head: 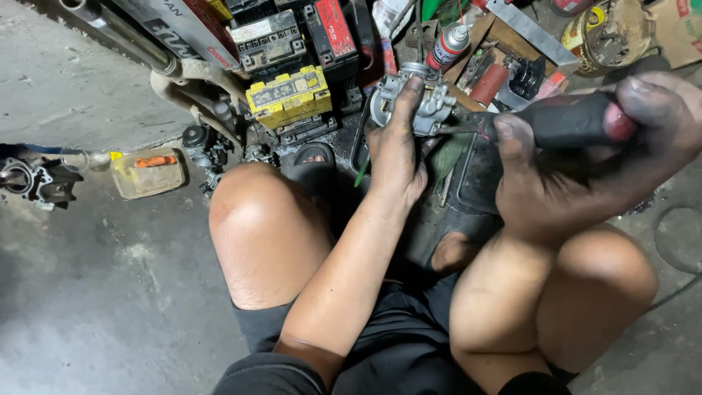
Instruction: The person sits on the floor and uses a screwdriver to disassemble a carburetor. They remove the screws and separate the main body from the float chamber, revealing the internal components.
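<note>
1. Head view, looking down: a seated person's bare knees frame a cluttered concrete floor [88, 307]; both hands are raised in front of the knees.
2. Carburetor [431, 102]: a small cast-metal body, held up in the air above a dark tray [475, 183], in front of a yellow battery [289, 95] and a spray can [448, 45]. It is likely rigid, fairly heavy for its size and greasy; its projecting fittings look delicate, so the solid body is the safer place to grip.
3. Left hand [397, 157]: fingers closed around the carburetor body, one finger lying up over its top.
4. Right hand [585, 172]: fingers wrapped tight around a screwdriver handle [578, 121], black with a red end; the thumb rests on the handle, and the shaft [461, 128] reaches the carburetor.
</note>
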